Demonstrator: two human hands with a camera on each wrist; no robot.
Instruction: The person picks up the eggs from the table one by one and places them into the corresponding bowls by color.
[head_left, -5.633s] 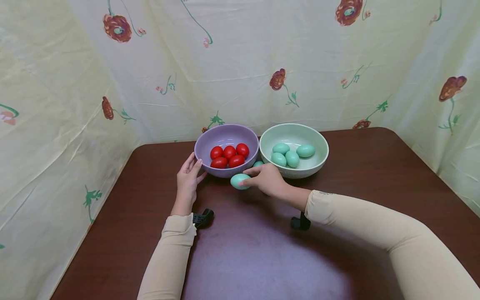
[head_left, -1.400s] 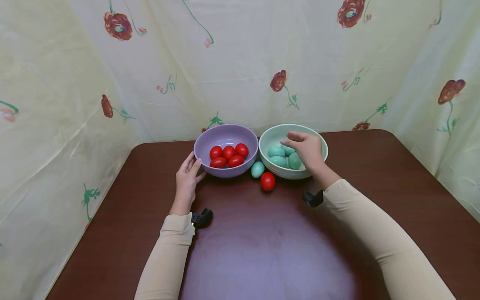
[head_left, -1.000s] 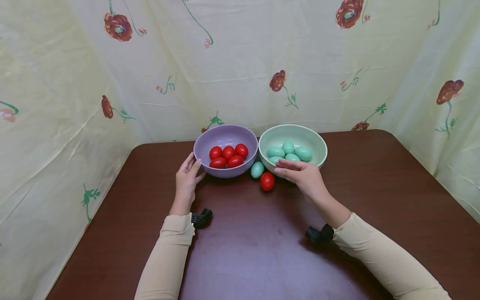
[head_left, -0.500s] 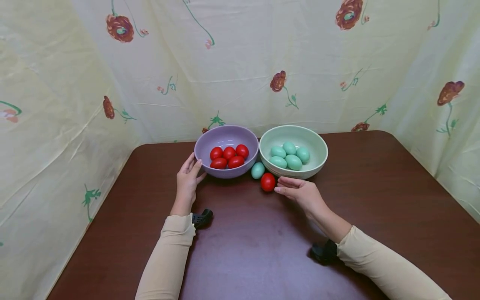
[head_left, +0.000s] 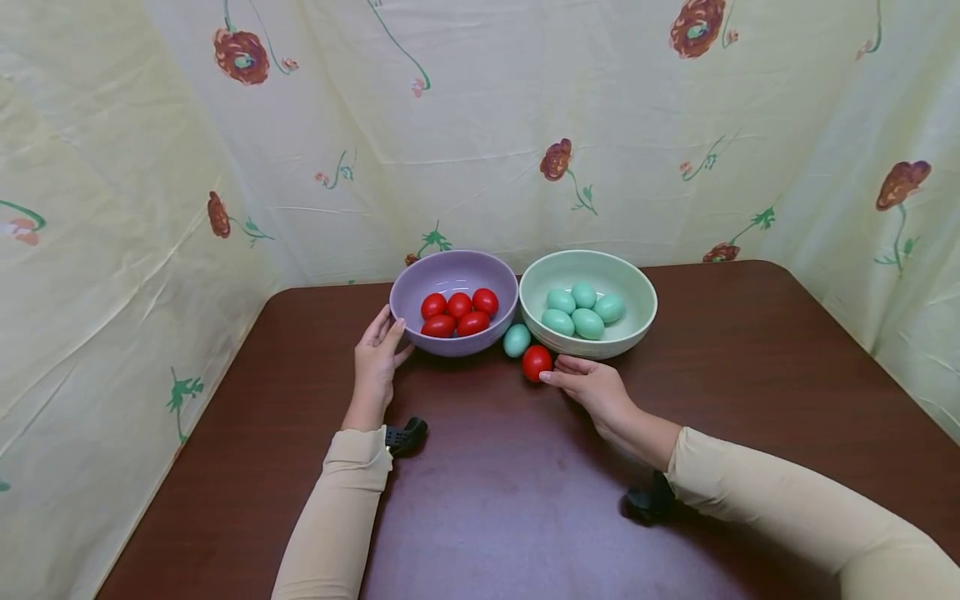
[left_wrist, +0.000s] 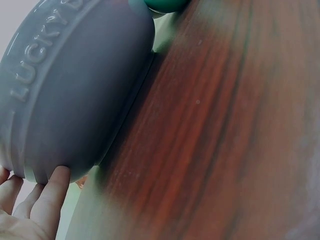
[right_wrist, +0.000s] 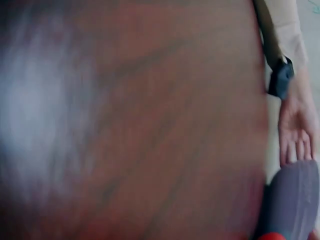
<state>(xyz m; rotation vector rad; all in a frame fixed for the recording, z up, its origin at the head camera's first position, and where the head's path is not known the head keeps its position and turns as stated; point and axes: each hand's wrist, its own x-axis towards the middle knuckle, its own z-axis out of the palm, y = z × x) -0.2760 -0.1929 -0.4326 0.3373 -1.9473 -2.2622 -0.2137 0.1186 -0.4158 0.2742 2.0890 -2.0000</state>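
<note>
In the head view, my left hand (head_left: 373,360) touches the left side of a purple bowl (head_left: 453,265) holding several red eggs (head_left: 458,305). The left wrist view shows its fingertips (left_wrist: 61,172) against the bowl's outer wall, which bears raised lettering. My right hand (head_left: 596,390) is at a red egg (head_left: 535,363) on the table, thumb tip overlapping its near right edge, fingers loosely extended beside it. A mint-green egg (head_left: 517,341) lies just behind, between the two bowls. The mint-green bowl (head_left: 626,279) on the right holds several mint-green eggs (head_left: 587,323).
The bowls stand side by side near the back edge of a dark brown wooden table (head_left: 480,500). A flower-patterned curtain (head_left: 480,125) hangs behind and along the sides. A black wrist device (head_left: 406,437) sits at the left cuff, another (head_left: 647,502) at the right.
My right hand earlier pinched a mint-green egg, then was over the mint-green bowl, which now holds one more. It has since come down and forward to the red egg. The left hand stays put.
</note>
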